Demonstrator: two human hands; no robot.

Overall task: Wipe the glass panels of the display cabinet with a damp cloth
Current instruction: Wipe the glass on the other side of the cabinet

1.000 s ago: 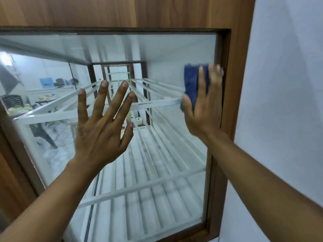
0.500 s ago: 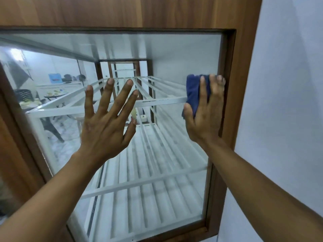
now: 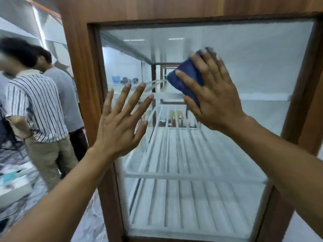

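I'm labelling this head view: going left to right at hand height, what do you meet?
From the left: person in a striped shirt → person in a grey shirt → cabinet's left wooden frame post → left hand → dark blue cloth → right hand pressing it → right wooden frame post.

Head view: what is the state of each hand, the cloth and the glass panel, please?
left hand: open, fingers spread, in front of the glass; contact unclear.
right hand: flat, fingers straight, presses the cloth against the glass.
cloth: blue, bunched, under the right hand.
glass panel: set in its wooden frame, being wiped in its upper half.
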